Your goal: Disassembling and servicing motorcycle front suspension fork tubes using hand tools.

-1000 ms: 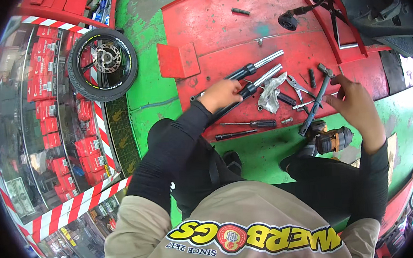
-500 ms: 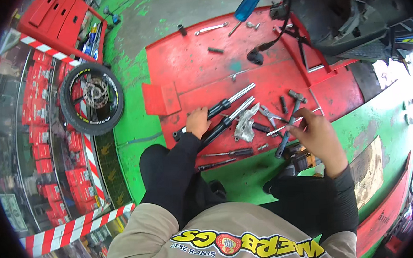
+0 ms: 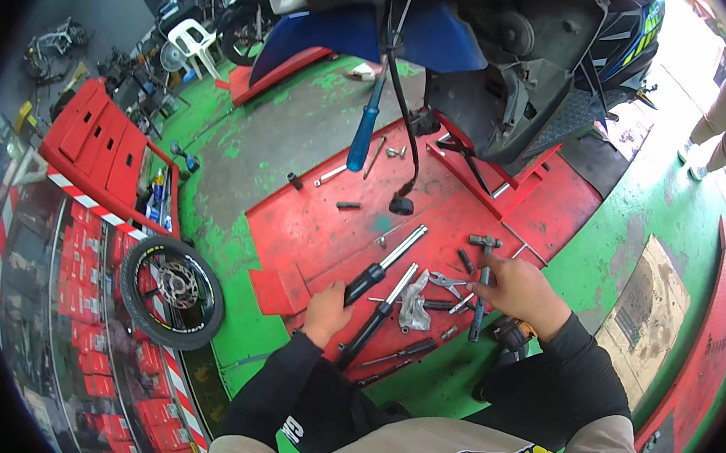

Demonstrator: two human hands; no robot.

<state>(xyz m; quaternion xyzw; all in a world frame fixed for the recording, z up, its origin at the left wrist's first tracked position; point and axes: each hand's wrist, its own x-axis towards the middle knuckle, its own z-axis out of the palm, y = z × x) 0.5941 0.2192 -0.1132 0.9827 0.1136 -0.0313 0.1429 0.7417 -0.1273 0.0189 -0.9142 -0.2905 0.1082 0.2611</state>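
My left hand point(image 3: 327, 311) is closed round the lower part of a motorcycle fork leg point(image 3: 365, 285), black with a bright chrome tube. A second fork leg point(image 3: 375, 318) lies alongside it on the red lift platform point(image 3: 297, 239). My right hand point(image 3: 523, 295) has its fingers wrapped about the handle of a hammer point(image 3: 477, 324), whose head points away from me. Between the hands lie a crumpled clear plastic bag point(image 3: 415, 305) and pliers point(image 3: 447, 284). A dark cylindrical piece point(image 3: 466, 260) rests just left of the hammer head.
A partly stripped scooter point(image 3: 529, 72) stands over the far right of the platform, a cable hanging from it. A blue-handled screwdriver point(image 3: 365, 134) shows at the far edge. On the left are a wheel point(image 3: 172, 292) and a red tool cabinet point(image 3: 101, 152). Cardboard point(image 3: 647, 320) lies at right.
My view has tilted up, showing more of the scooter and the far floor. My right hand has come down from above the tools onto the hammer handle. My left hand keeps the fork leg.
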